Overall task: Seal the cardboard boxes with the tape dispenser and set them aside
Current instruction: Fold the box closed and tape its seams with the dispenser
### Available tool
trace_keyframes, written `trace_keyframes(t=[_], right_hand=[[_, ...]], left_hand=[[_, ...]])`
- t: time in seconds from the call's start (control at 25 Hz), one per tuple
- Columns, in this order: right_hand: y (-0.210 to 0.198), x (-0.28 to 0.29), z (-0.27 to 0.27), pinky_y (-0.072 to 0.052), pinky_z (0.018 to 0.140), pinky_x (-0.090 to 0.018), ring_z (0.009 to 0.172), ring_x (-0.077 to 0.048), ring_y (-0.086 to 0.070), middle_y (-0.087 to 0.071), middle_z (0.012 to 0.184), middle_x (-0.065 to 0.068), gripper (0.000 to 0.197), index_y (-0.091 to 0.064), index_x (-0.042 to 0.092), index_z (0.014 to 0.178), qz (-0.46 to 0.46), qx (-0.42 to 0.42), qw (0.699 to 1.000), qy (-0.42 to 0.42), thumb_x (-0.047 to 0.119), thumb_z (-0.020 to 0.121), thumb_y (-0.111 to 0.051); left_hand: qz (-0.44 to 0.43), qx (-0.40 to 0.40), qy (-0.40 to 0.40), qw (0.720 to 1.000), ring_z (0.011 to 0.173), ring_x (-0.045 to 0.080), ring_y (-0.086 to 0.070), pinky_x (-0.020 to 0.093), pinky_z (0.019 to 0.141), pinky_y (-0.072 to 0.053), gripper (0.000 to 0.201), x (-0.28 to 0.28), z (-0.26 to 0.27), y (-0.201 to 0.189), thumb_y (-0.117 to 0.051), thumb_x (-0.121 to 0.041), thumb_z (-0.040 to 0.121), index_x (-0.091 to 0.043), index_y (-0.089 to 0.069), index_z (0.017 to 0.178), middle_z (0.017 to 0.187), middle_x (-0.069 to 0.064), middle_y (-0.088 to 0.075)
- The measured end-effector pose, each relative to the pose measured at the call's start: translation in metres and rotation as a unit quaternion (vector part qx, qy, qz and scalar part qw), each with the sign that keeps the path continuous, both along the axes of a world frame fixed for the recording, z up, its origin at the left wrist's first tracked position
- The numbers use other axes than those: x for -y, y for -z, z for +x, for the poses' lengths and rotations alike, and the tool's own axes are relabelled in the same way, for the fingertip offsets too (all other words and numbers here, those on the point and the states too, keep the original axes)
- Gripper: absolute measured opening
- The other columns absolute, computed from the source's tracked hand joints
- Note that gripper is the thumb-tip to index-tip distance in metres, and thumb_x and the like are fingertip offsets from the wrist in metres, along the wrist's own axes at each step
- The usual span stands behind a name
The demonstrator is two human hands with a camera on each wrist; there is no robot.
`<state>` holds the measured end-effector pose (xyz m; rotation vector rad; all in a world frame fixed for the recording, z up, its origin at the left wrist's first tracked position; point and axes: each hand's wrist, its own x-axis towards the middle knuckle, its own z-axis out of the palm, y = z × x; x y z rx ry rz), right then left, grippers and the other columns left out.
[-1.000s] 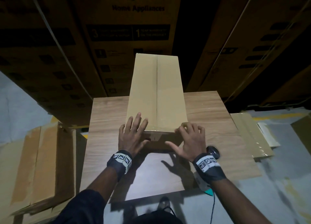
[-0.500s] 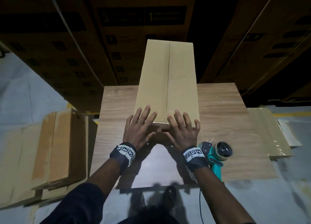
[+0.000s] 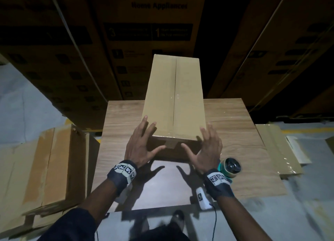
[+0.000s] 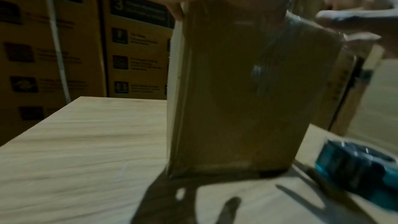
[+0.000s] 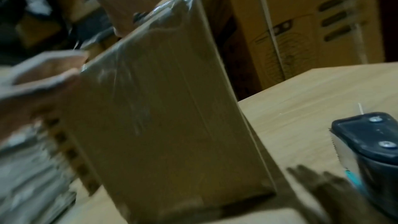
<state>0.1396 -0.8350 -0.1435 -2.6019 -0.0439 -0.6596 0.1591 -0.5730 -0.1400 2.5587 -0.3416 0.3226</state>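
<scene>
Dim storeroom with tall printed cartons (image 3: 148, 47) stacked behind a wood-grain surface (image 3: 235, 132). A long box (image 3: 173, 98) lies lengthwise on the surface, its far end toward the cartons and reaching past the far edge; its top flaps meet along a central seam covered with clear tape, and a tape tab (image 3: 170, 144) folds down over the near end face. Left hand (image 3: 141, 146): fingers straight and spread, laid against the near left corner of the box, thumb extended across the shadowed end face. Right hand (image 3: 207, 148): fingers straight and spread at the near right corner, thumb pointing inward along the end face; whether the palm touches the cardboard cannot be told. Neither hand curls round anything. Both wrist views, blurred, show the glossy taped end face of the box and the opposite hand at its upper corner. A teal tape dispenser (image 3: 230, 167) rests on the surface just right of the right wrist, apart from the box. Flattened cardboard (image 3: 45, 168) lies on the floor to the left, and taped flat sheets (image 3: 278, 150) lie to the right of the surface.
</scene>
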Motion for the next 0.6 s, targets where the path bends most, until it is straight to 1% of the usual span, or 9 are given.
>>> trace_keyframes(t=[0.04, 0.08, 0.16, 0.24, 0.32, 0.36, 0.4, 0.48, 0.6], right_hand=[[-0.009, 0.007, 0.002, -0.021, 0.121, -0.053, 0.153, -0.023, -0.023, -0.021, 0.168, -0.004, 0.095, -0.026, 0.026, 0.156, 0.086, -0.019, 0.996, 0.027, 0.064, 0.082, -0.073], [-0.018, 0.012, 0.005, -0.029, 0.118, -0.053, 0.151, -0.021, -0.027, -0.023, 0.167, 0.0, 0.092, -0.025, 0.031, 0.156, 0.169, -0.054, 0.983, 0.048, 0.062, 0.083, -0.073], [-0.033, 0.019, 0.02, -0.037, 0.112, -0.051, 0.146, -0.023, -0.035, -0.029, 0.165, 0.002, 0.086, -0.023, 0.04, 0.156, 0.297, -0.147, 0.942, 0.055, 0.063, 0.087, -0.069], [-0.038, 0.021, 0.035, -0.041, 0.108, -0.044, 0.142, -0.028, -0.042, -0.036, 0.162, -0.002, 0.084, -0.023, 0.036, 0.158, 0.357, -0.268, 0.895, 0.027, 0.063, 0.09, -0.064], [-0.033, 0.021, 0.043, -0.053, 0.092, -0.038, 0.126, -0.029, -0.057, -0.048, 0.153, -0.005, 0.085, -0.023, 0.036, 0.157, 0.361, -0.358, 0.861, 0.005, 0.066, 0.089, -0.064], [-0.029, 0.021, 0.045, -0.057, 0.084, -0.038, 0.116, -0.028, -0.065, -0.055, 0.146, -0.006, 0.087, -0.023, 0.039, 0.156, 0.343, -0.376, 0.861, -0.004, 0.072, 0.086, -0.064], [-0.025, 0.022, 0.046, -0.06, 0.082, -0.04, 0.109, -0.029, -0.069, -0.059, 0.141, -0.005, 0.09, -0.024, 0.042, 0.155, 0.316, -0.382, 0.868, -0.018, 0.078, 0.082, -0.062], [-0.022, 0.024, 0.048, -0.06, 0.089, -0.046, 0.11, -0.032, -0.068, -0.061, 0.14, -0.002, 0.091, -0.027, 0.043, 0.154, 0.277, -0.39, 0.877, -0.047, 0.083, 0.079, -0.061], [-0.037, 0.035, 0.05, -0.063, 0.078, -0.04, 0.109, -0.027, -0.066, -0.058, 0.137, 0.004, 0.073, -0.035, 0.037, 0.154, 0.316, -0.407, 0.852, -0.094, 0.055, 0.092, -0.068]], left_hand=[[-0.056, -0.005, -0.019, 0.998, 0.152, 0.024, -0.026, 0.042, 0.102, -0.044, 0.097, -0.003, 0.002, -0.005, -0.062, -0.076, 0.081, -0.03, -0.027, 0.159, 0.172, -0.001, -0.006], [-0.102, -0.011, -0.043, 0.994, 0.153, 0.02, -0.022, 0.042, 0.106, -0.04, 0.096, -0.004, 0.005, -0.011, -0.064, -0.071, 0.083, -0.029, -0.024, 0.16, 0.172, -0.002, -0.005], [-0.182, -0.043, -0.111, 0.976, 0.155, 0.019, -0.016, 0.045, 0.118, -0.029, 0.094, -0.004, 0.017, -0.021, -0.067, -0.062, 0.089, -0.03, -0.018, 0.162, 0.172, -0.002, -0.007], [-0.29, -0.142, -0.168, 0.931, 0.153, 0.024, -0.025, 0.048, 0.121, -0.028, 0.086, -0.002, 0.028, -0.03, -0.064, -0.056, 0.095, -0.03, -0.017, 0.163, 0.171, 0.001, -0.017], [-0.378, -0.237, -0.16, 0.88, 0.146, 0.028, -0.039, 0.049, 0.118, -0.035, 0.068, -0.004, 0.036, -0.028, -0.057, -0.048, 0.101, -0.028, -0.029, 0.16, 0.163, 0.003, -0.038], [-0.406, -0.26, -0.15, 0.864, 0.142, 0.028, -0.045, 0.049, 0.117, -0.037, 0.057, -0.007, 0.039, -0.026, -0.056, -0.042, 0.103, -0.028, -0.038, 0.156, 0.155, 0.003, -0.048], [-0.432, -0.274, -0.149, 0.847, 0.136, 0.027, -0.051, 0.049, 0.115, -0.04, 0.05, -0.011, 0.041, -0.024, -0.057, -0.035, 0.104, -0.026, -0.045, 0.151, 0.148, 0.003, -0.056], [-0.466, -0.307, -0.159, 0.814, 0.126, 0.027, -0.059, 0.048, 0.11, -0.046, 0.043, -0.021, 0.039, -0.03, -0.065, -0.023, 0.1, -0.02, -0.053, 0.141, 0.135, 0.006, -0.064], [-0.459, -0.349, -0.169, 0.8, 0.104, 0.024, -0.067, 0.04, 0.093, -0.055, 0.034, -0.038, 0.018, -0.045, -0.082, -0.012, 0.086, -0.013, -0.059, 0.111, 0.111, 0.008, -0.07]])
